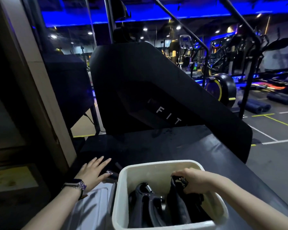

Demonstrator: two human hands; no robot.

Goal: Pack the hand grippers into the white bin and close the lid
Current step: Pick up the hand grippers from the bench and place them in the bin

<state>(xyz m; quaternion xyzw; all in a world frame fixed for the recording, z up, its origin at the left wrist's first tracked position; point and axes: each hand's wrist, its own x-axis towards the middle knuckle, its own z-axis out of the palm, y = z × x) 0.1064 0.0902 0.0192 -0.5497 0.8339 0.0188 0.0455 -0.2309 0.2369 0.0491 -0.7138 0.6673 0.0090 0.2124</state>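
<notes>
A white bin (123,188) stands open on a dark surface at the bottom centre. Inside it lies a black hand gripper (146,200) on the left. My right hand (193,180) reaches into the bin from the right and is shut on the top of a second black hand gripper (178,201), which stands upright in the bin. My left hand (93,173) is spread flat, fingers apart, over the dark surface left of the bin, just beside another dark gripper (112,173) lying there. A translucent lid (93,201) lies flat left of the bin.
A large black stair-climber machine (156,97) rises right behind the dark platform (206,146). A wooden door frame (32,80) stands at the left. Gym bikes and rolled mats fill the far right floor.
</notes>
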